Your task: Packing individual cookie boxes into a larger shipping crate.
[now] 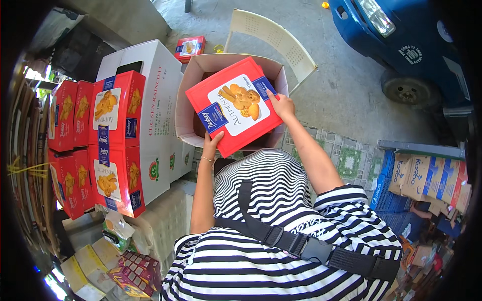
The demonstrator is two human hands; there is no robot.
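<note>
Between my two hands is a red biscuit box (241,103) with a picture of cookies and blue label bands on its lid. It is turned at a slant above an open cardboard carton (184,113), whose flaps stand up around it. My left hand (211,146) grips the box's near left corner, thumb on top. At the opposite, right side my right hand (281,106) holds the edge, with a finger lying on the lid. The box hides most of the carton's inside; a brown surface shows at its left.
At the left, several red biscuit boxes (115,124) stand beside large white cartons (156,120). A black phone (130,67) lies on the upper carton. Another red box (190,48) and a cream chair (276,34) are beyond the carton. A blue truck (399,41) stands at the right.
</note>
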